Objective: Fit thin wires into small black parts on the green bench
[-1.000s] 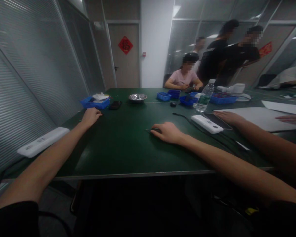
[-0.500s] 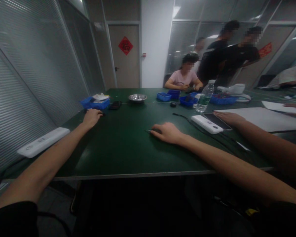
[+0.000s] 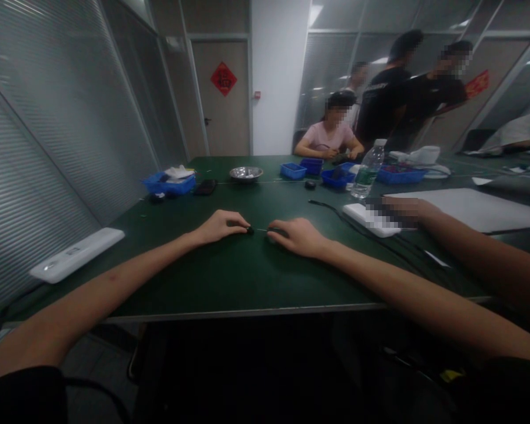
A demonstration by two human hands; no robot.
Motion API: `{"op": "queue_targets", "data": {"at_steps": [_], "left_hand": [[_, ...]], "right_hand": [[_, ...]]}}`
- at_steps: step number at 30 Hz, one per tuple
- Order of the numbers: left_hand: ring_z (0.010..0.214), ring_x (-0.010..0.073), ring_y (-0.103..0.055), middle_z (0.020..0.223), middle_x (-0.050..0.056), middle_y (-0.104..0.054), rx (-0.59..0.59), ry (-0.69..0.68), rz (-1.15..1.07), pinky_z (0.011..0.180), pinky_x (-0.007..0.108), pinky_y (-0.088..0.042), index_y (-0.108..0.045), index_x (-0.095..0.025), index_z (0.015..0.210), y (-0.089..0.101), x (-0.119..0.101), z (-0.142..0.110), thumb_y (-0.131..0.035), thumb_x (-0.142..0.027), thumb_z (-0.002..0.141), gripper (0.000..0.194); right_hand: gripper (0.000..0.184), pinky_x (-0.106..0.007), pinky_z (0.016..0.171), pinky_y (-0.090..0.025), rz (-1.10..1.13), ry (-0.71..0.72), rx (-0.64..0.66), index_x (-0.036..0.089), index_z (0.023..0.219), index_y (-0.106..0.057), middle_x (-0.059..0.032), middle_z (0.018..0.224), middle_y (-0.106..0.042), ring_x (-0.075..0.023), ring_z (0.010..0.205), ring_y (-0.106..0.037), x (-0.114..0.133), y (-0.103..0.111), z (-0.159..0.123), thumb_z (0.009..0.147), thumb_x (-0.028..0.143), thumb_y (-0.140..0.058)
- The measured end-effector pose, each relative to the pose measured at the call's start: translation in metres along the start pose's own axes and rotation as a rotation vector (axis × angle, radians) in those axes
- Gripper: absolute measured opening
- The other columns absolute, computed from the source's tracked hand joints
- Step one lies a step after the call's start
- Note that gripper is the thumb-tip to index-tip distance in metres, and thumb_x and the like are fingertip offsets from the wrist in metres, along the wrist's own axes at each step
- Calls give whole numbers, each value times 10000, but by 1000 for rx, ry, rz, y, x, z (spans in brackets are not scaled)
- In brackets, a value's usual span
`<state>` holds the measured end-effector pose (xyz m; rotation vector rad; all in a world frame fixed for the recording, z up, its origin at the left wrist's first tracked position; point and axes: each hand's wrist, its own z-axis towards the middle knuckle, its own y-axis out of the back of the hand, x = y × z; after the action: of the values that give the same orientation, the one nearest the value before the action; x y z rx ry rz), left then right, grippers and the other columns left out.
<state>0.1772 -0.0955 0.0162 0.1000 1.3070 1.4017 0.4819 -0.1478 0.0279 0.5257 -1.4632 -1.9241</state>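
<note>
Head view: I note from my remote post that the left hand (image 3: 218, 228) has left its place beside the blue tray (image 3: 176, 187), near the worktop's left edge, and now rests mid-worktop (image 3: 181, 282). Its thumb and fingers pinch a small black piece (image 3: 250, 230), compact and dark; finer detail is too small to read. The right hand (image 3: 300, 237) has kept its position, fingers curled around a thin tool (image 3: 261, 229) whose grip is mostly hidden; only a slim, straight shaft of metallic look shows, pointing left. I judge the change to be material: piece and tool now face each other at one work spot, just apart or touching; I cannot tell which.

Surfaces: the worktop is smooth, dark green and faintly reflective, with a pale strip along its front edge. Toward the far edge stands a round, shiny metal bowl (image 3: 241, 179) with small contents I cannot identify. Right of it, I record a clear, ribbed plastic bottle (image 3: 363, 187). By the left edge lies a long, glossy white power strip (image 3: 77, 255) with rounded corners.
</note>
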Motion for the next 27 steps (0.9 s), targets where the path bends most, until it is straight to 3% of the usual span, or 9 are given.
{"op": "queue_targets", "data": {"at_steps": [4,15,27], "left_hand": [[1005,211,-694,1097,89,-762,9,3,-1,908,335,-522,-797,-203,1128,-12,-14,0,-718,-380,938,272],[994,215,-731,1079,79,-793,-44,-6,-14,929,330,-532,-822,-222,1105,-13,-16,-1,-747,-339,917,234],[1020,216,-737,1109,79,-793,-57,-25,-55,943,332,-538,-819,-235,1131,-17,-9,-1,-741,-323,923,239]], "right_hand": [[439,-272,668,-381,2,7,-7,232,1303,-669,-58,908,-757,-175,713,-652,2,0,-1,1070,517,-431],[457,-277,676,-387,-25,37,14,224,1318,-664,-69,924,-766,-192,742,-675,5,0,0,1071,520,-418],[434,-294,764,-476,-25,71,19,207,1342,-645,-102,1156,-764,-225,925,-729,10,-3,6,1086,471,-415]]}}
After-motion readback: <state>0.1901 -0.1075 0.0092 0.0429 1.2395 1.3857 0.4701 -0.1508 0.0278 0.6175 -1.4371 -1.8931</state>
